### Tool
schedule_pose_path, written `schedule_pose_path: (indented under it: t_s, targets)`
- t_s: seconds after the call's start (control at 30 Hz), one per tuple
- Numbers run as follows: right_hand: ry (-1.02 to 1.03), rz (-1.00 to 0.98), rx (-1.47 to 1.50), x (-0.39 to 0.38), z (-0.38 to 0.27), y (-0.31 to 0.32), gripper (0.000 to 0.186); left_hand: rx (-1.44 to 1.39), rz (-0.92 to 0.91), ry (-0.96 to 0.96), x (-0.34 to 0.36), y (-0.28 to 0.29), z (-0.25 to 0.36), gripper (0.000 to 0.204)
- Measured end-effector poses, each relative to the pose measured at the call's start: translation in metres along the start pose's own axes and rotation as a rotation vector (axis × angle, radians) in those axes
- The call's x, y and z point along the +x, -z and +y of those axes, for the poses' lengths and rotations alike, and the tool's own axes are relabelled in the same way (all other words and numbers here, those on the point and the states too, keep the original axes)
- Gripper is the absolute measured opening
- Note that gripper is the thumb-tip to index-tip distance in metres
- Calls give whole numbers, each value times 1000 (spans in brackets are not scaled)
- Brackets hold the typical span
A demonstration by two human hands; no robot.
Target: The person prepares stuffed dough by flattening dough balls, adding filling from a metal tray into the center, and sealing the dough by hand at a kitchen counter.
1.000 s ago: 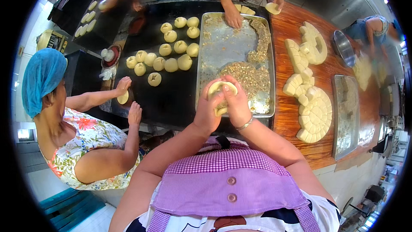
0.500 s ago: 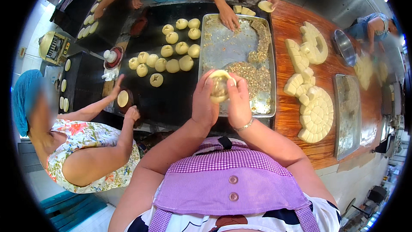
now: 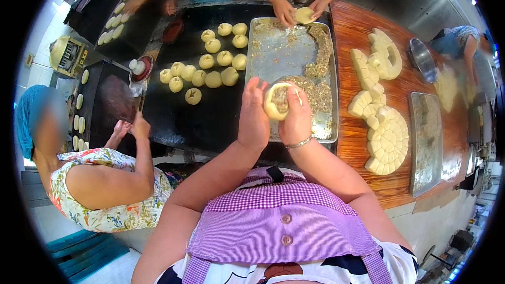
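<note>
My left hand point(image 3: 253, 118) and my right hand point(image 3: 295, 121) together cup a round piece of pale dough point(image 3: 274, 104) with brown crumbly filling in its hollow. I hold it above the near end of a metal tray point(image 3: 279, 55), which carries a curved heap of the same filling point(image 3: 315, 81). Both thumbs press at the dough's rim. A bracelet sits on my right wrist.
Several filled dough balls point(image 3: 213, 68) lie on the black griddle point(image 3: 200, 115). Cut dough pieces point(image 3: 386, 139) are stacked on the wooden table at right beside a second tray point(image 3: 427, 142). A person point(image 3: 100, 184) at left and another person's hands point(image 3: 294, 13) opposite work dough.
My hands turned the dough and drew its rim up around the filling. The person at left brought both hands together. The person opposite picked up a dough piece over the tray's far end.
</note>
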State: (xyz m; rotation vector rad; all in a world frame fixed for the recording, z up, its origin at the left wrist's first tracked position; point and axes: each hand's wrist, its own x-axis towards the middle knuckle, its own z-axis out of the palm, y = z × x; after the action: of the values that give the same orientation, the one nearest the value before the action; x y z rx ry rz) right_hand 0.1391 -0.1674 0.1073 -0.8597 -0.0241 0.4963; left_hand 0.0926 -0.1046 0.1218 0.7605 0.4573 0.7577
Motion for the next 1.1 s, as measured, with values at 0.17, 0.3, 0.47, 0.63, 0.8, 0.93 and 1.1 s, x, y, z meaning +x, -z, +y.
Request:
schedule_pose_path:
  t_s: [0.17,0.3,0.47,0.63,0.8,0.93,1.1]
  targets:
    - [79,-6,-282,-14,16,5,28,178,-115,52,-14,22,-19,35]
    - [207,-1,-506,-25,14,3,29,334,-96,20,-24,15,-11,33]
    - [70,-252,-380,-26,-14,11,44,124,-180,123,-7,17,11,35]
    - [-85,-159,-38,-22,-23,5,47,142,-312,73,-11,8,15,57]
    - [-35,-47,-139,-31,-16,-4,46,381,-280,-49,-15,15,6,42]
    - [-54,-140,-316,-33,-29,8,47,408,-287,-61,-16,13,9,27]
    - [-176,-210,-123,-31,-36,15,47,608,-444,-237,-11,14,12,33]
